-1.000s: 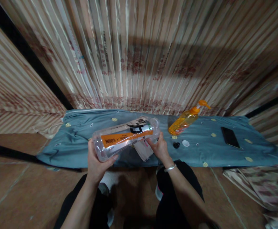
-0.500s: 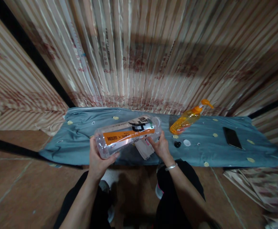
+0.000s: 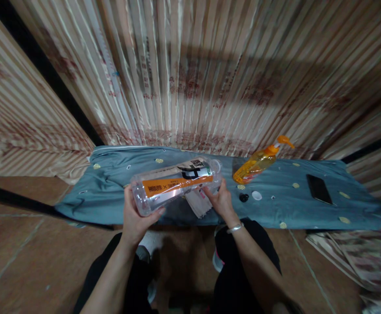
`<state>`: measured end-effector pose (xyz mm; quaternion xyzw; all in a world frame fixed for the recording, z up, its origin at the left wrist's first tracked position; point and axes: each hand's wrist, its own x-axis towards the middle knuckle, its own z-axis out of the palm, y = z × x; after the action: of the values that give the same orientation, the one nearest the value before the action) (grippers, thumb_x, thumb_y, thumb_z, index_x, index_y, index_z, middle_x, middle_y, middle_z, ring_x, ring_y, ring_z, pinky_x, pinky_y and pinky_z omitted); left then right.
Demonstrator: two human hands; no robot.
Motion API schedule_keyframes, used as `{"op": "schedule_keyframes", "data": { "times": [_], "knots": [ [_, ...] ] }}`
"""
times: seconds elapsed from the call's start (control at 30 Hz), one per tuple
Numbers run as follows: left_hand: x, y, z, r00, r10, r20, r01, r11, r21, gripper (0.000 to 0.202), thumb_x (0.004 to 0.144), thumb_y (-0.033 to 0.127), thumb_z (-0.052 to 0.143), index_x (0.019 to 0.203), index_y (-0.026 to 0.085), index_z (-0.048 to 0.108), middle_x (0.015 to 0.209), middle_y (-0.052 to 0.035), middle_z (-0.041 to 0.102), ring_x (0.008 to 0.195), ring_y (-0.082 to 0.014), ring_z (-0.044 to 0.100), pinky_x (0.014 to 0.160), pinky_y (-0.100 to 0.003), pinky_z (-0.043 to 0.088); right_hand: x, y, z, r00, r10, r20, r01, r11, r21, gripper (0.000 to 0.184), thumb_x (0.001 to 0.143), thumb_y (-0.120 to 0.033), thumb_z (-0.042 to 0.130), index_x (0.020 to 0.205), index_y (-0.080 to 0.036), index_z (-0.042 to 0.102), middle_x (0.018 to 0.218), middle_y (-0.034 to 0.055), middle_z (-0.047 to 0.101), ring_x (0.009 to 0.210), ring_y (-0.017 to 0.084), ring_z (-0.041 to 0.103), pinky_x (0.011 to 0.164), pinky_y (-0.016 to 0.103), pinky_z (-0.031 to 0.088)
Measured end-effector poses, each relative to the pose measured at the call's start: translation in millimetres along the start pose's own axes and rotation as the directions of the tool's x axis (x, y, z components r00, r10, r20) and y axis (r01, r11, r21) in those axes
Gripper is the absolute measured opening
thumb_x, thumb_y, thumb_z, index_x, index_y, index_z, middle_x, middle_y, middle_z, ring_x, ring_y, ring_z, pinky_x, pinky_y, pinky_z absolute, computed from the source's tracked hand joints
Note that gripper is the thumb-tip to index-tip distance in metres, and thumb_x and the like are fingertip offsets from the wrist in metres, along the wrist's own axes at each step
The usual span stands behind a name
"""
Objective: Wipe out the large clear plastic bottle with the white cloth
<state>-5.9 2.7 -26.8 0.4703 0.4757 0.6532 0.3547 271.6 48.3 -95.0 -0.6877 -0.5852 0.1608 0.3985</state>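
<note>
A large clear plastic bottle [image 3: 176,185] with an orange and black label lies sideways in both my hands, above the near edge of a blue-grey cloth [image 3: 118,174]. My left hand [image 3: 137,218] cups its base, fingers wrapped under it. My right hand [image 3: 221,200] grips the neck end, a silver bracelet on its wrist. A folded paper [image 3: 198,204] lies on the cloth just below the bottle.
An orange pump bottle [image 3: 259,160] lies tilted on the cloth to the right. A small black cap [image 3: 243,197] and a white cap [image 3: 256,195] sit near it. A black phone [image 3: 319,189] lies further right. Striped curtain hangs behind; tiled floor lies below.
The bottle has turned slightly in my hands, its label now rolled a little. Both hands keep their hold; the view shifted slightly.
</note>
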Motion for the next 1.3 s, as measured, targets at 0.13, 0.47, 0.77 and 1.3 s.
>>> {"op": "schedule_keyframes", "data": {
  "times": [0.13, 0.47, 0.77, 1.3],
  "knots": [
    [-0.4, 1.1, 0.2, 1.000, -0.012, 0.003, 0.012, 1.000, -0.002, 0.091, 0.042, 0.041, 0.102, 0.119, 0.021, 0.057, 0.113, -0.0065, 0.069, 0.106, -0.0265, 0.071, 0.094, -0.038, 0.062, 0.0, 2.4, 1.5, 1.000, -0.017, -0.008, 0.017, 1.000, 0.006, 0.071, 0.083, -0.063, 0.068, 0.130, -0.013, 0.053, 0.108, 0.0198, 0.079, 0.096, 0.037, 0.078, 0.079, 0.046, 0.062],
    [-1.1, 3.1, 0.4, 0.999, -0.051, 0.003, 0.051, 0.998, -0.030, 0.091, 0.041, 0.036, 0.101, 0.119, 0.020, 0.057, 0.112, -0.0061, 0.070, 0.104, -0.0254, 0.072, 0.093, -0.037, 0.062, 0.3, 2.9, 0.8, 1.000, -0.025, -0.009, 0.025, 1.000, 0.013, 0.064, 0.084, -0.064, 0.067, 0.125, -0.017, 0.054, 0.101, 0.0172, 0.079, 0.091, 0.036, 0.078, 0.075, 0.044, 0.062],
    [-0.9, 6.8, 0.7, 0.999, -0.037, 0.012, 0.037, 0.999, -0.011, 0.089, 0.042, 0.034, 0.101, 0.118, 0.021, 0.057, 0.111, -0.0061, 0.070, 0.103, -0.0258, 0.072, 0.092, -0.037, 0.062, 0.4, 3.4, 3.3, 1.000, 0.015, -0.015, -0.014, 1.000, 0.013, 0.063, 0.083, -0.059, 0.070, 0.127, -0.016, 0.054, 0.101, 0.0154, 0.079, 0.092, 0.034, 0.078, 0.078, 0.045, 0.062],
    [-0.7, -0.1, -1.9, 1.000, -0.024, 0.007, 0.024, 1.000, 0.010, 0.092, 0.041, 0.041, 0.102, 0.119, 0.020, 0.059, 0.112, -0.0065, 0.069, 0.105, -0.0276, 0.072, 0.096, -0.040, 0.061, 0.3, 4.4, 1.8, 0.999, -0.027, -0.021, 0.028, 0.999, 0.031, 0.066, 0.084, -0.055, 0.071, 0.132, -0.014, 0.053, 0.108, 0.0187, 0.078, 0.096, 0.037, 0.077, 0.081, 0.050, 0.062]
  ]
}}
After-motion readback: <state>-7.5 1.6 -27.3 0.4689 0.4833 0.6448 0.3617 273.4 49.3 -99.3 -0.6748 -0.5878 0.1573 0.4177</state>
